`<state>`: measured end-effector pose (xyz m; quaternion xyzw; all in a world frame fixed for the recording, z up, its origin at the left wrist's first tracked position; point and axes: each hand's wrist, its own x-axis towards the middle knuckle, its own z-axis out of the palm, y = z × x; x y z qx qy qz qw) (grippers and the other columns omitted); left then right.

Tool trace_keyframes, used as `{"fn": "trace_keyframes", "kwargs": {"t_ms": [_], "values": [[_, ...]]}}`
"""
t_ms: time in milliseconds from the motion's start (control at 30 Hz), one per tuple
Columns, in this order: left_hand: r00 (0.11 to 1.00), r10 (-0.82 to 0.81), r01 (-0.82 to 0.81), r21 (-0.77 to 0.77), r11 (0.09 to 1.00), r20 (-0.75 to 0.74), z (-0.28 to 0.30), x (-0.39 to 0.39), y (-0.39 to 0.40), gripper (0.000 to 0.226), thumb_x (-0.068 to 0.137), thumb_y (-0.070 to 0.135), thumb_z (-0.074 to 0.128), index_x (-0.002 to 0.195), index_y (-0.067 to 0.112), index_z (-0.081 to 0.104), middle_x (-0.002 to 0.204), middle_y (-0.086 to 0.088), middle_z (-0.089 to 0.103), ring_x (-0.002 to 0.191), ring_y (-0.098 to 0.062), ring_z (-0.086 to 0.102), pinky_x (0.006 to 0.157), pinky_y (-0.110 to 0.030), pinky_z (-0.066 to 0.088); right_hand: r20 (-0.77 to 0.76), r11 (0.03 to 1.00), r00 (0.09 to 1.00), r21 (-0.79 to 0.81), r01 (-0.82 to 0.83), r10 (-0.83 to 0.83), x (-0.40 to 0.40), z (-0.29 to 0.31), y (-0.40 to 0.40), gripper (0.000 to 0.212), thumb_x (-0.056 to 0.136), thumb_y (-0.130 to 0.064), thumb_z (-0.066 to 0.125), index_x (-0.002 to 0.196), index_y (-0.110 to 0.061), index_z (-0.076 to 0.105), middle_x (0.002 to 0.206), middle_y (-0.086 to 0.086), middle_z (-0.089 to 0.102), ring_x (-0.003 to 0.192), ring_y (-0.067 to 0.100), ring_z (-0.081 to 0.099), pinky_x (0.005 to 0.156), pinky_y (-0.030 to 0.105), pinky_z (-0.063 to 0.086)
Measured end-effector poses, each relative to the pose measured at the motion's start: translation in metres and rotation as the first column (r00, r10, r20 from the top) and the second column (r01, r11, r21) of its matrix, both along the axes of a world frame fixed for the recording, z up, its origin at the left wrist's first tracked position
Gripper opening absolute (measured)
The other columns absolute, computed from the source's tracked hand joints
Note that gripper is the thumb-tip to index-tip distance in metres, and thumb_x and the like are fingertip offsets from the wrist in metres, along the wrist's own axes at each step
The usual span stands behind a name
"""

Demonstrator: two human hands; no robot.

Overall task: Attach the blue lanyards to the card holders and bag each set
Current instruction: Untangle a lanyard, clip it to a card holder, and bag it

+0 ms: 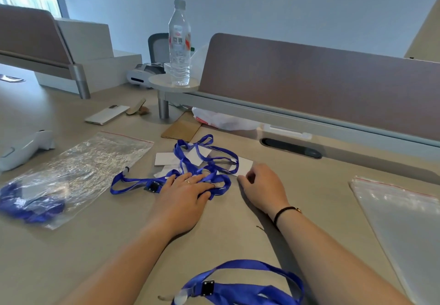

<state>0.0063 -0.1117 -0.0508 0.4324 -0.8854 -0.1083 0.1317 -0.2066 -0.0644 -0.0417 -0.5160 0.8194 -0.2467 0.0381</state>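
On a beige desk, tangled blue lanyards lie over white card holders; the left hand rests flat, fingers straight, on the ribbons, while the right hand pinches one card holder's corner.

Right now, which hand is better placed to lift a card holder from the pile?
The right hand, probably: its fingertips already touch the nearest card holder, while the left hand lies flat on the tangled blue lanyards.
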Motion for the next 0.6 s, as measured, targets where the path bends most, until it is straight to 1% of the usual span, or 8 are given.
{"fn": "trace_keyframes", "kwargs": {"t_ms": [100,200,300,367,400,467,533,600], "values": [[1.0,0.003,-0.004,-0.034,0.999,-0.007,0.004,0.0,0.004,0.043,0.104,0.048,0.039,0.147,0.045,0.04,0.162,0.014,0.03,0.153,-0.015,0.018,0.126,-0.046,0.007,-0.024,0.999,0.999,-0.016,0.046,-0.047,-0.014,0.001,0.023,0.028,0.091,-0.05,0.063,0.089,-0.022,0.059,0.096,-0.003,0.056,0.078,0.013,0.053,0.061,0.024,0.038],[0.997,-0.011,0.001,-0.129,0.992,-0.08,0.006,0.004,0.014,0.052,0.097,0.054,0.052,0.146,0.04,0.044,0.159,0.007,0.037,0.15,-0.021,0.023,0.124,-0.047,0.016,0.0,1.0,1.0,-0.01,0.028,-0.028,-0.027,-0.001,0.058,0.022,0.094,-0.046,0.061,0.099,-0.025,0.061,0.102,-0.005,0.055,0.083,0.011,0.051,0.06,0.017,0.034],[0.962,-0.08,0.015,-0.244,0.97,-0.261,0.006,0.007,0.029,0.043,0.091,0.05,0.063,0.13,0.033,0.061,0.143,0.003,0.053,0.136,-0.019,0.039,0.113,-0.044,0.033,0.021,0.999,0.999,0.032,-0.033,0.032,-0.032,-0.004,0.091,0.029,0.099,-0.04,0.054,0.121,-0.025,0.064,0.115,-0.005,0.055,0.095,0.011,0.051,0.077,0.021,0.038],[0.917,-0.086,0.034,-0.137,0.99,-0.389,0.01,0.01,0.042,0.027,0.092,0.045,0.064,0.116,0.033,0.069,0.128,0.01,0.059,0.124,-0.008,0.044,0.107,-0.038,0.039,0.061,0.995,0.995,0.056,-0.077,0.074,-0.033,-0.006,0.107,0.033,0.101,-0.036,0.052,0.131,-0.026,0.062,0.129,-0.006,0.057,0.111,0.012,0.054,0.09,0.023,0.039],[0.912,-0.105,0.093,-0.049,0.994,-0.396,0.012,0.012,0.05,0.022,0.093,0.043,0.064,0.112,0.035,0.07,0.123,0.015,0.06,0.12,-0.003,0.046,0.106,-0.036,0.042,0.095,0.992,0.991,0.072,-0.104,0.097,-0.034,-0.006,0.114,0.034,0.101,-0.033,0.052,0.133,-0.028,0.061,0.137,-0.009,0.056,0.119,0.012,0.053,0.099,0.025,0.039],[0.94,-0.22,0.248,0.078,0.966,-0.261,0.013,0.013,0.067,0.021,0.094,0.042,0.061,0.114,0.04,0.068,0.126,0.021,0.06,0.122,0.002,0.047,0.109,-0.036,0.043,0.172,0.978,0.974,0.117,-0.171,0.149,-0.033,-0.008,0.127,0.034,0.102,-0.028,0.049,0.133,-0.035,0.061,0.144,-0.016,0.051,0.13,0.013,0.047,0.113,0.036,0.036],[0.937,-0.333,0.342,0.091,0.935,-0.103,0.012,0.013,0.081,0.027,0.097,0.041,0.059,0.124,0.042,0.065,0.141,0.021,0.054,0.135,0.0,0.04,0.117,-0.038,0.036,0.23,0.961,0.954,0.151,-0.232,0.194,-0.03,-0.009,0.138,0.035,0.102,-0.022,0.047,0.129,-0.037,0.063,0.146,-0.019,0.049,0.137,0.017,0.042,0.118,0.045,0.03],[0.929,-0.37,0.371,0.069,0.926,-0.018,0.012,0.011,0.092,0.033,0.1,0.04,0.055,0.132,0.042,0.06,0.15,0.02,0.047,0.145,-0.005,0.031,0.122,-0.038,0.027,0.291,0.95,0.929,0.143,-0.277,0.227,-0.025,-0.009,0.147,0.039,0.101,-0.014,0.045,0.127,-0.035,0.065,0.148,-0.019,0.049,0.147,0.015,0.03,0.123,0.049,0.018]]}}
